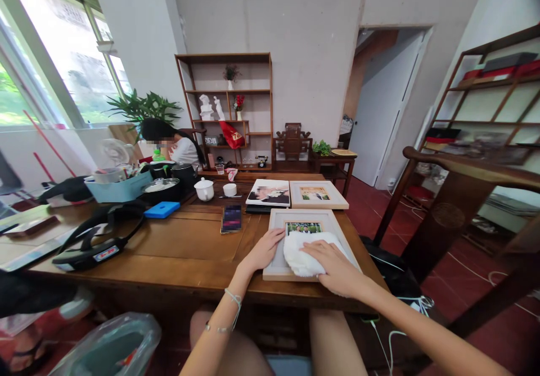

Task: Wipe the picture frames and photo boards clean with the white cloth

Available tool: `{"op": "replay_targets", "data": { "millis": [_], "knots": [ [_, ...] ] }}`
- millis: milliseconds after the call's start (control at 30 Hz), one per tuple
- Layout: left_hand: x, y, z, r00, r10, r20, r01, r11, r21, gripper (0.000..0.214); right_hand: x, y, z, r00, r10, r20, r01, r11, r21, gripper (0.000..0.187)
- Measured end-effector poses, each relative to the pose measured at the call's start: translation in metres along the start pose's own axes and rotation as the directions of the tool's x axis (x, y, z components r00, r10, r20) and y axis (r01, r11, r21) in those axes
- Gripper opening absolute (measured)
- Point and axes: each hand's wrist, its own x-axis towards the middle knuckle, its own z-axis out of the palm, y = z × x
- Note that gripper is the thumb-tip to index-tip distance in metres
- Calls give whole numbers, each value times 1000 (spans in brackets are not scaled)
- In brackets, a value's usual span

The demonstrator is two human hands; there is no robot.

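Note:
A light wooden picture frame (297,216) lies flat near the front edge of the wooden table (185,246), with a small photo at its top. My left hand (264,250) rests on the frame's left edge, fingers stretched flat. My right hand (335,266) presses down on a white fluffy cloth (301,252) that lies over the frame's glass, fingers spread across the cloth. Two more pictures lie behind it: a frameless photo print (269,192) and a second light frame (318,194).
A phone (232,218) lies left of the frame. A blue box (162,209), black headset (95,246), teal tub (120,187), pots and white cups crowd the table's left. Another person (171,145) sits at the far end. A wooden chair (459,201) stands at right; cables run along the floor.

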Motion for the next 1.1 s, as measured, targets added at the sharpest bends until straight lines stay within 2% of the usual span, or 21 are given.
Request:
{"op": "replay_targets", "data": {
  "millis": [133,267,367,467,567,667,833,933,1000,1100],
  "knots": [
    [0,1,-1,1000,1,10,-1,1000,8,49,24,38,5,996,64,-58,-71,991,-115,70],
    [0,2,-4,1000,1,24,-2,1000,22,49,58,68,1,982,133,-132,-155,972,-176,64],
    [0,2,-5,1000,2,27,-3,1000,26,49,84,80,-4,962,198,-188,-231,957,-176,61],
    [0,2,-5,1000,3,24,-3,1000,28,49,101,81,-5,946,254,-200,-287,944,-160,63],
    [0,1,-4,1000,6,22,-6,1000,31,50,105,70,-1,953,274,-133,-292,946,-143,63],
    [0,1,-3,1000,10,15,-11,999,31,49,90,44,2,967,254,-34,-256,958,-127,61],
    [0,2,-2,1000,21,3,-21,999,26,50,28,-19,-8,981,176,80,-169,981,-94,49],
    [0,2,-2,1000,24,2,-25,999,24,50,-8,-49,-16,988,65,142,-56,996,-70,52],
    [-1,3,-2,1000,26,1,-26,999,23,49,-19,-58,-17,986,29,161,-20,998,-56,57],
    [-1,3,-2,1000,29,0,-29,999,25,49,-12,-53,-8,990,39,135,-30,998,-62,63]
  ]
}}
